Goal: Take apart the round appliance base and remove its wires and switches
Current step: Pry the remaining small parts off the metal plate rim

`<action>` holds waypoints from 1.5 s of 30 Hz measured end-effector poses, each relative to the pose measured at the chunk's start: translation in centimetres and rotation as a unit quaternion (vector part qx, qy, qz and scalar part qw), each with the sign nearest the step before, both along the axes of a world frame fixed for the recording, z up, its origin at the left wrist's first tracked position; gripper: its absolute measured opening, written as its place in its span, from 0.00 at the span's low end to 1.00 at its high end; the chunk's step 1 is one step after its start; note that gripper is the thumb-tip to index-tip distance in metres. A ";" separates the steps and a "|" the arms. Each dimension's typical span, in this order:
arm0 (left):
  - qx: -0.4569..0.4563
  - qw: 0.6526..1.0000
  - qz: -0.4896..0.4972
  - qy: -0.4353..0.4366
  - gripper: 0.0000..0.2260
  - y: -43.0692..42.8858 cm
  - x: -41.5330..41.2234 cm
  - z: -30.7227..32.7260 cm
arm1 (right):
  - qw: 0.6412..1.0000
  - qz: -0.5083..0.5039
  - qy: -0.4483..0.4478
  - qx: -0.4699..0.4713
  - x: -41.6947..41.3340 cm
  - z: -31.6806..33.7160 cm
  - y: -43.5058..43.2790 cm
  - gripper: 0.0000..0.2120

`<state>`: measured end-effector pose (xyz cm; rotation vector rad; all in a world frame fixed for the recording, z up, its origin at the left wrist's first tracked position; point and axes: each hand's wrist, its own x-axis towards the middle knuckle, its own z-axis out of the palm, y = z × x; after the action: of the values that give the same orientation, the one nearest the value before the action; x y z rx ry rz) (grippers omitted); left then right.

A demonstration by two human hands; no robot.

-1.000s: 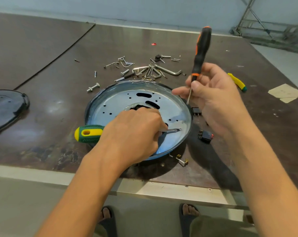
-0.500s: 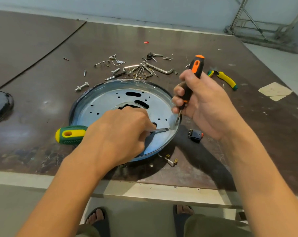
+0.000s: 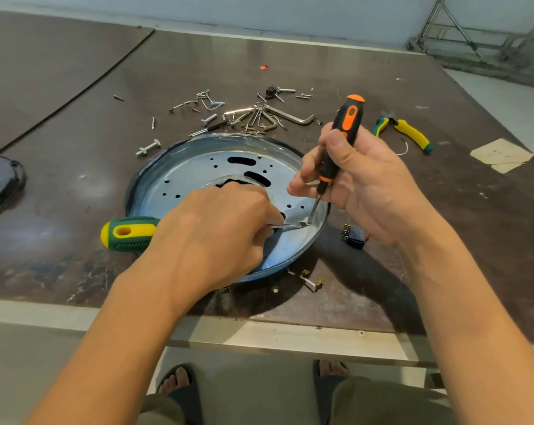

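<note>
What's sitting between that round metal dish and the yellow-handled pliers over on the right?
In the head view, the right hand gripping the orange-and-black screwdriver fills the stretch between the round base and the pliers.

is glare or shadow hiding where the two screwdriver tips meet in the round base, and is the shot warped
Head view: soft glare on the round base, but the tips of the green screwdriver and orange screwdriver are readable; a dark shadow falls on the table beside it; lower corners look stretched by the wide lens.
</note>
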<state>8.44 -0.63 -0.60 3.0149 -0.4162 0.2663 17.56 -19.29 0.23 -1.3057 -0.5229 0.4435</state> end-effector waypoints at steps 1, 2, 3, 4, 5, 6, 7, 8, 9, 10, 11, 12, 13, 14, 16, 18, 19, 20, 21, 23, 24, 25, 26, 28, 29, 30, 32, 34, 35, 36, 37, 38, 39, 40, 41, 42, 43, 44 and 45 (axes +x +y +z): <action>0.001 1.000 -0.001 -0.002 0.10 0.0 0.0 0.0 | 1.000 -0.002 -0.011 -0.010 0.1 0.0 -0.1 0.06; 0.001 1.000 -0.003 -0.004 0.10 0.0 0.0 0.0 | 0.999 -0.009 -0.034 -0.026 0.1 0.1 -0.2 0.07; 0.000 1.000 -0.004 -0.006 0.10 0.0 -0.1 0.0 | 0.996 -0.020 -0.070 -0.048 0.1 0.1 -0.3 0.07; -0.003 1.000 -0.005 -0.006 0.10 0.0 -0.1 0.0 | 0.990 -0.036 -0.115 -0.074 0.0 0.3 -0.5 0.06; -0.005 1.000 -0.005 -0.007 0.10 0.0 -0.1 0.0 | 0.982 -0.050 -0.155 -0.095 -0.1 0.4 -0.7 0.05; -0.007 1.000 -0.003 -0.008 0.10 0.0 0.0 0.0 | 0.975 -0.061 -0.185 -0.107 -0.2 0.6 -0.8 0.06; -0.008 1.000 -0.002 -0.007 0.10 0.0 0.0 0.0 | 0.970 -0.069 -0.205 -0.109 -0.3 0.8 -1.0 0.09; -0.007 1.000 -0.001 -0.005 0.10 0.0 0.0 -0.1 | 0.966 -0.077 -0.225 -0.105 -0.3 1.0 -1.2 0.15; -0.006 1.000 0.000 -0.003 0.09 0.1 0.0 -0.1 | 0.961 -0.084 -0.244 -0.102 -0.3 1.2 -1.5 0.21; -0.004 1.000 0.001 -0.002 0.09 0.1 0.0 -0.1 | 0.956 -0.086 -0.262 -0.104 -0.3 1.5 -1.9 0.27; -0.003 1.000 0.002 -0.003 0.09 0.1 0.0 -0.1 | 0.950 -0.085 -0.279 -0.110 -0.3 1.7 -2.1 0.30; -0.003 1.000 0.002 -0.003 0.09 0.0 0.0 -0.1 | 0.946 -0.083 -0.291 -0.118 -0.4 2.0 -2.2 0.30; -0.003 1.000 0.003 -0.004 0.09 0.0 0.0 -0.1 | 0.943 -0.084 -0.297 -0.123 -0.5 2.1 -2.2 0.28; -0.002 1.000 0.004 -0.006 0.09 0.0 0.0 -0.1 | 0.943 -0.090 -0.297 -0.122 -0.7 2.2 -2.2 0.24; -0.002 1.000 0.004 -0.007 0.09 0.0 0.0 -0.1 | 0.934 -0.119 -0.310 -0.132 -0.9 2.2 -2.0 0.19; -0.004 1.000 0.004 -0.001 0.09 0.0 0.1 0.0 | 0.906 -0.164 -0.350 -0.171 -1.0 2.1 -1.8 0.16; -0.004 1.000 0.004 0.003 0.09 0.0 0.1 0.0 | 0.893 -0.188 -0.364 -0.184 -1.0 2.2 -1.7 0.15; -0.006 1.000 0.003 0.006 0.09 0.0 0.1 -0.1 | 0.886 -0.211 -0.369 -0.186 -1.1 2.2 -1.6 0.14; -0.009 1.000 0.002 0.008 0.09 0.0 0.0 -0.1 | 0.883 -0.226 -0.369 -0.179 -1.2 2.3 -1.5 0.14; -0.022 1.000 0.005 0.015 0.09 0.0 -0.1 -0.1 | 0.896 -0.228 -0.352 -0.146 -1.4 2.4 -1.4 0.14; -0.027 0.999 0.006 0.017 0.09 0.0 -0.2 -0.1 | 0.907 -0.219 -0.337 -0.124 -1.5 2.5 -1.3 0.15; -0.030 0.999 0.007 0.017 0.09 0.0 -0.2 -0.1 | 0.918 -0.208 -0.322 -0.107 -1.4 2.5 -1.3 0.16; -0.029 0.999 0.007 0.015 0.10 0.0 -0.2 -0.2 | 0.924 -0.196 -0.312 -0.102 -1.4 2.6 -1.4 0.17; -0.030 0.999 0.007 0.013 0.10 0.0 -0.2 -0.2 | 0.932 -0.176 -0.299 -0.103 -1.2 2.7 -1.6 0.16; -0.030 0.999 0.009 0.013 0.10 0.0 -0.2 -0.2 | 0.936 -0.172 -0.291 -0.099 -1.1 2.7 -1.6 0.16; -0.028 1.000 0.009 0.012 0.09 0.1 -0.2 -0.2 | 0.937 -0.176 -0.287 -0.096 -1.2 2.7 -1.6 0.15; -0.020 1.000 0.007 0.008 0.09 0.0 -0.2 -0.2 | 0.925 -0.205 -0.303 -0.107 -1.4 2.6 -1.3 0.12; -0.015 1.000 0.005 0.002 0.09 0.0 -0.2 -0.1 | 0.911 -0.226 -0.326 -0.115 -1.6 2.5 -1.1 0.11; -0.014 1.000 0.005 0.000 0.09 0.0 -0.2 -0.1 | 0.910 -0.227 -0.330 -0.104 -1.7 2.5 -1.1 0.11; -0.014 1.000 0.006 0.000 0.08 0.0 -0.2 -0.2 | 0.912 -0.221 -0.334 -0.090 -1.7 2.5 -1.1 0.12; -0.016 1.000 0.008 0.003 0.08 0.0 -0.2 -0.2 | 0.915 -0.210 -0.336 -0.080 -1.7 2.4 -1.1 0.13; -0.016 1.000 0.009 0.007 0.08 0.1 -0.2 -0.2 | 0.919 -0.197 -0.334 -0.071 -1.8 2.4 -1.1 0.15; -0.015 1.000 0.010 0.010 0.08 0.1 -0.2 -0.1 | 0.924 -0.186 -0.328 -0.061 -1.8 2.3 -1.1 0.16; -0.015 1.000 0.010 0.010 0.09 0.0 -0.3 -0.1 | 0.928 -0.180 -0.322 -0.054 -1.8 2.1 -1.0 0.16; -0.014 1.000 0.009 0.007 0.09 0.0 -0.3 -0.1 | 0.928 -0.182 -0.320 -0.051 -1.9 2.0 -0.9 0.16; -0.012 1.000 0.007 0.005 0.09 -0.1 -0.3 -0.1 | 0.925 -0.192 -0.323 -0.053 -1.9 2.0 -0.8 0.14; -0.011 1.000 0.005 0.004 0.09 -0.1 -0.3 0.0 | 0.919 -0.207 -0.330 -0.057 -1.9 2.0 -0.7 0.12; -0.009 1.000 0.003 0.004 0.09 -0.1 -0.2 0.0 | 0.913 -0.223 -0.337 -0.061 -1.9 2.1 -0.6 0.11; -0.006 1.000 0.002 0.005 0.09 0.0 -0.2 0.0 | 0.906 -0.239 -0.343 -0.062 -1.9 2.1 -0.5 0.11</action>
<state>8.21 -0.66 -0.63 3.0048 -0.4053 0.2535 15.66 -19.77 2.33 -1.6486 -0.7309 -0.4242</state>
